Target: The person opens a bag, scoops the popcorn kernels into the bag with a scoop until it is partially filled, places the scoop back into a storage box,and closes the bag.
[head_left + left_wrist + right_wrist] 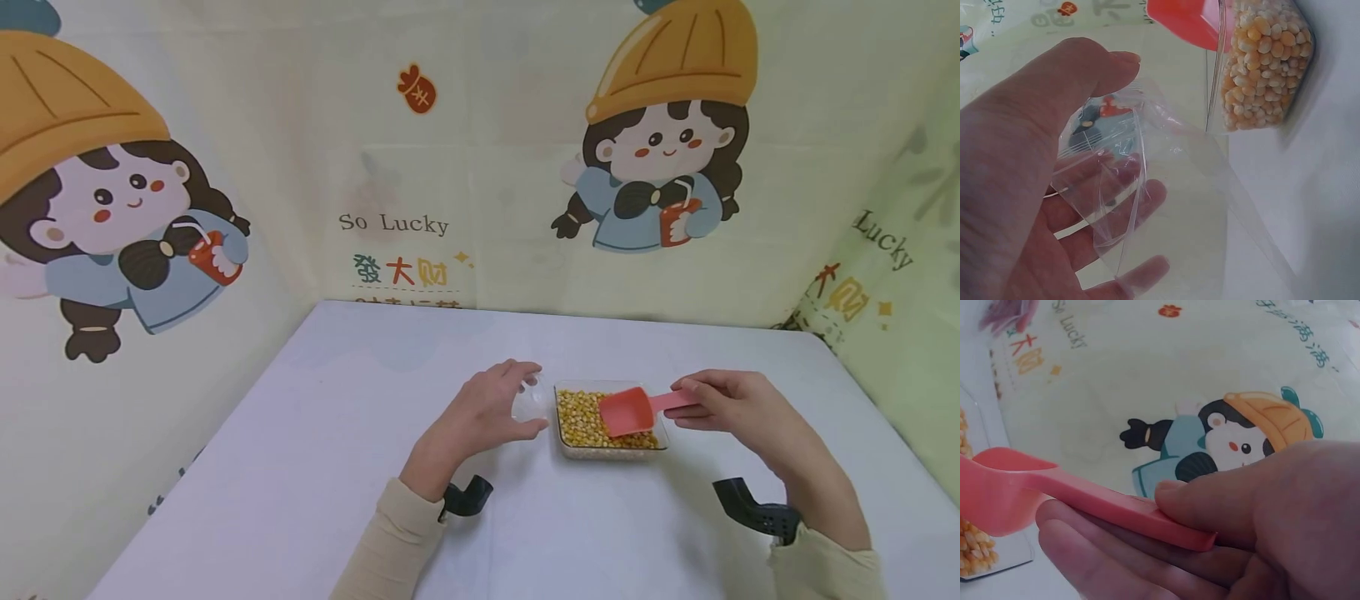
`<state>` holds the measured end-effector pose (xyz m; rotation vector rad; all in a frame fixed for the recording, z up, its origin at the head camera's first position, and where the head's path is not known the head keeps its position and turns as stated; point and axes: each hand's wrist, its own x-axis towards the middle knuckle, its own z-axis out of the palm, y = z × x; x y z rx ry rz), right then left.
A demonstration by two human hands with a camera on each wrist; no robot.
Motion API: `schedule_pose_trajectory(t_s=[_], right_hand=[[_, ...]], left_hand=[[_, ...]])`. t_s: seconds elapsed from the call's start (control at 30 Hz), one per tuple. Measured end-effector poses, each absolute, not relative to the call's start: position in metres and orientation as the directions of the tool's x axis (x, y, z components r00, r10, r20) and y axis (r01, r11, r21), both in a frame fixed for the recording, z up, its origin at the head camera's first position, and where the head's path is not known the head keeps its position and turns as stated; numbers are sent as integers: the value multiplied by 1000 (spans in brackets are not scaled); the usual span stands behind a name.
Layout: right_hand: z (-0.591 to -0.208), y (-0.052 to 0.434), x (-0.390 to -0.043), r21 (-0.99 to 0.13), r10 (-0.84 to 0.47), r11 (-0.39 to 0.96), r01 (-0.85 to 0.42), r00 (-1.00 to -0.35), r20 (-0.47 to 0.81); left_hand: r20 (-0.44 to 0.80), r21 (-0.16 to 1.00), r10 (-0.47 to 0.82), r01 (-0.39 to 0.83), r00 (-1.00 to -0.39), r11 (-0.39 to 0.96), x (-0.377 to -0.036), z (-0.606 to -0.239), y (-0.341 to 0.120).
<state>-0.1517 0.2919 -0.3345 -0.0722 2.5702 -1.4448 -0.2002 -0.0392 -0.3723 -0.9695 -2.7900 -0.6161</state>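
Clear plastic, a small bag (1147,206), sits in the left hand (480,417), fingers curled round it, probably to keep its mouth toward the container (611,450) of corn kernels (581,421) just beside. The right hand (738,408) pinches the red scoop (637,410) by its handle, bowl over the kernels. Only the left wrist view shows the bag's zip strip; the right wrist view shows the thumb pressing on the handle.

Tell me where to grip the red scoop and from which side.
Grip the red scoop by its flat handle, coming from the right, as the right hand does: the handle sticks out rightward past the clear tray, while the bowl sits over the corn kernels.
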Motion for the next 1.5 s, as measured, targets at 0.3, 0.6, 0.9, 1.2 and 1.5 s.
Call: schedule_pose_trajectory(t_s=[0.3,0.6,0.9,1.2,1.5], right_hand=[[-333,293,-150,-806,-37,589,55,-995,-94],[-332,294,-146,-778,25,624,72,-997,-73],[-331,291,-144,-773,55,628,91,-996,-73],[-336,289,-147,-770,72,629,109,-994,-82],[-339,285,-150,-768,79,624,143,-990,-120]], left_hand=[[198,339,560,592,-804,731,-199,-372,-38],[191,338,571,600,-798,725,-199,-374,-38],[192,328,578,607,-793,724,-199,-374,-37],[177,332,577,600,-797,727,-199,-374,-37],[158,334,575,592,-802,734,-198,-374,-37]])
